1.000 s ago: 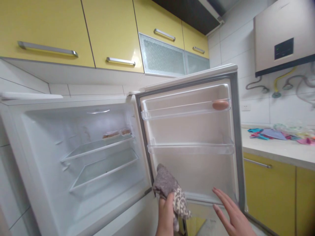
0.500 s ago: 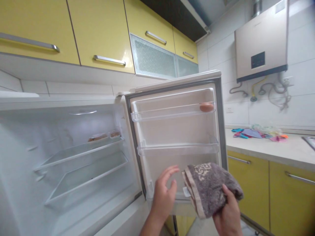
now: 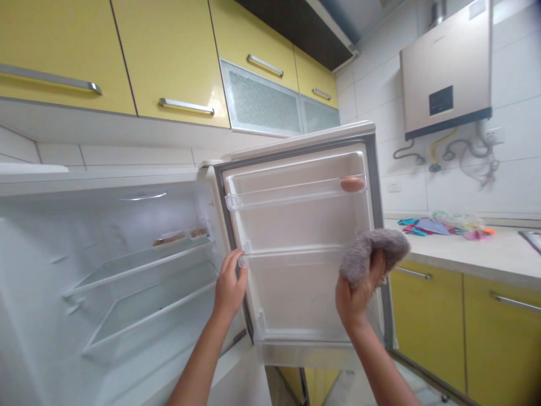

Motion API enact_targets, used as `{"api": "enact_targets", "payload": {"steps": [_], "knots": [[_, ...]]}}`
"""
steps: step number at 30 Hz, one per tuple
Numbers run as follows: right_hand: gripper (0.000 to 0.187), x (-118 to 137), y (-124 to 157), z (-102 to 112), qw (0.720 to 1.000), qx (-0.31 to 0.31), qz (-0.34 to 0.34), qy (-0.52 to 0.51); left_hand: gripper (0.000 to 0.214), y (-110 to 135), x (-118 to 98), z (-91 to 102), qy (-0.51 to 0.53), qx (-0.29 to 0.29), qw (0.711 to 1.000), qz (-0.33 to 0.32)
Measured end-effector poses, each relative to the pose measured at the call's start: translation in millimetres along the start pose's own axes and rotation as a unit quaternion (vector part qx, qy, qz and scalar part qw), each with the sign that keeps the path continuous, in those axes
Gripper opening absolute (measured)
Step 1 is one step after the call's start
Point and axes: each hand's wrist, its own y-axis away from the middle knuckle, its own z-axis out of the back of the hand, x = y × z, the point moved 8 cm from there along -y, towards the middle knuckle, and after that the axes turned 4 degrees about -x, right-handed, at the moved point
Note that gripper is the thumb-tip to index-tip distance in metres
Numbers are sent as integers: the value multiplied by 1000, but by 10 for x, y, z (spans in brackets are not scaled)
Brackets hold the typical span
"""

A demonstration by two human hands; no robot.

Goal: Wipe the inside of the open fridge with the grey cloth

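In my right hand [image 3: 359,293] is a bunched grey-brown towel [image 3: 374,254], raised to the right end of the middle door shelf and hiding that end. My left hand [image 3: 231,285] grips the left end of the clear middle door shelf [image 3: 296,259], thumb below and fingers above. The refrigerator door [image 3: 369,169] stands wide open, hinged beside the compartment. A brown egg [image 3: 352,183] lies at the right of the upper door shelf [image 3: 287,192]. Further down is a clear lower door bin [image 3: 308,355].
Inside the refrigerator, glass shelves [image 3: 156,304] sit at two levels, with food packs [image 3: 169,238] at the back of the upper one. Colourful cloths [image 3: 431,226] lie on the right counter [image 3: 486,254]. Yellow cabinets [image 3: 177,56] hang overhead; a water heater [image 3: 448,73] is on the wall.
My right hand has lifted the towel from low beside the door to the middle door shelf, bunching it. My left hand has moved left and up onto that shelf's left end.
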Motion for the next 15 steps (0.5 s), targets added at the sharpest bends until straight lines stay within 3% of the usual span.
{"api": "enact_targets", "payload": {"steps": [1, 3, 5, 8, 11, 15], "knots": [[78, 120, 57, -76, 996, 16, 65, 58, 37, -2, 10, -3, -6, 0, 1000, -3], [77, 302, 240, -355, 970, 109, 179, 126, 36, -19, 6, -11, -19, 7, 1000, -14], [79, 431, 457, -650, 932, 203, 266, 141, 35, -48, -11, -19, -31, 14, 999, -27], [80, 543, 683, -959, 882, 289, 351, 124, 34, -78, -33, -35, -54, 24, 997, -46], [79, 468, 642, -1006, 874, 300, 357, 137, 34, -68, -50, -47, -81, 35, 994, -63], [76, 95, 298, -693, 906, 229, 294, 202, 37, -28, -64, -62, -102, 56, 991, -72]]}}
